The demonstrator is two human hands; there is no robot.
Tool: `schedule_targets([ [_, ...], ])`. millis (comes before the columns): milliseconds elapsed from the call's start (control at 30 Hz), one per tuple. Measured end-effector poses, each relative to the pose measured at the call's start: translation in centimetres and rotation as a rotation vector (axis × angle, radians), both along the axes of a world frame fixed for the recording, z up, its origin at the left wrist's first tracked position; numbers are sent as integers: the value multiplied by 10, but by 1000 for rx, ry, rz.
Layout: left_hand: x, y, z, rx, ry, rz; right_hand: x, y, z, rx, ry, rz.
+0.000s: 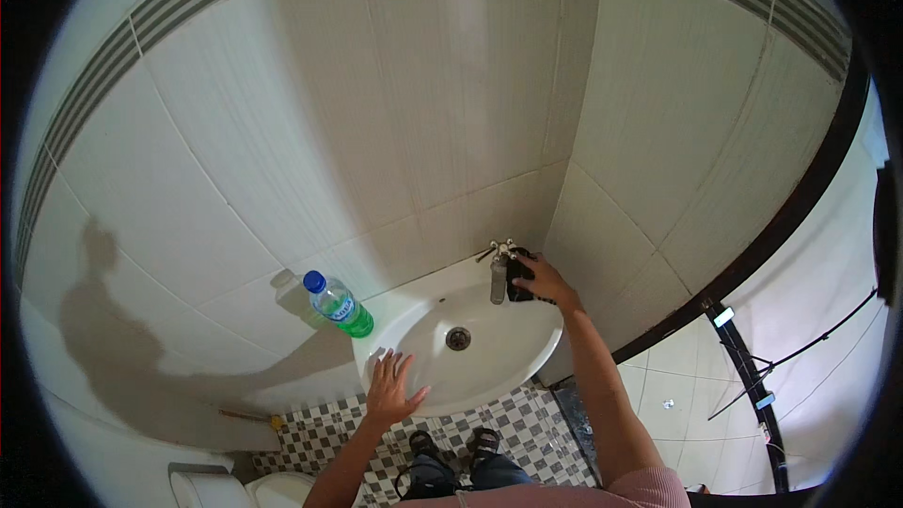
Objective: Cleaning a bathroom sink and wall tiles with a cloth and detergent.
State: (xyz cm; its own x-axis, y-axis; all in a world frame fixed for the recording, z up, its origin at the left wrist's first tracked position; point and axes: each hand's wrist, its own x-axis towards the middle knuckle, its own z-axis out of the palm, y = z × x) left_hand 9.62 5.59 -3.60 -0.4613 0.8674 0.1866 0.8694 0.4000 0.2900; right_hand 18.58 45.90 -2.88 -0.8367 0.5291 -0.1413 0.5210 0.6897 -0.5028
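My right hand reaches to the sink's back right corner, its fingers on a black object beside the faucet. The fingers partly cover this object, and I cannot tell what it is or whether they grip it. The metal faucet has a cross-shaped handle, and its spout points over the basin. My left hand is at the front left rim of the white washbasin, fingers apart and holding nothing. On the basin's left back corner stands a clear plastic bottle with a blue cap and green liquid.
A metal drain sits in the basin. Beige tiled walls meet in the corner behind it. Below is a checkered floor. A white toilet is at lower left. A dark door frame and cables are on the right.
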Motion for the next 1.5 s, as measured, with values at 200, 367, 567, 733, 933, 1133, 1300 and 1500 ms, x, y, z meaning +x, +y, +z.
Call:
schedule_targets([
  [200,0,-1,4,6,-25,12,50,-16,-27,230,370,82],
  [367,-1,1,8,40,16,8,102,-102,-37,6,211,-410],
  [567,-1,0,10,63,-36,20,71,-89,-16,171,69,-487],
  [733,-1,-2,7,53,-25,41,45,-22,-16,53,75,-200],
  [933,-2,-5,5,121,-42,54,75,-44,-40,-37,354,-357],
  [1133,-3,-6,3,136,-51,52,134,-138,-53,-195,335,-537],
  [1300,-3,-8,2,142,-35,48,147,-159,0,6,59,-343],
  [1500,-3,-8,0,68,-28,64,103,-102,49,569,-209,186],
])
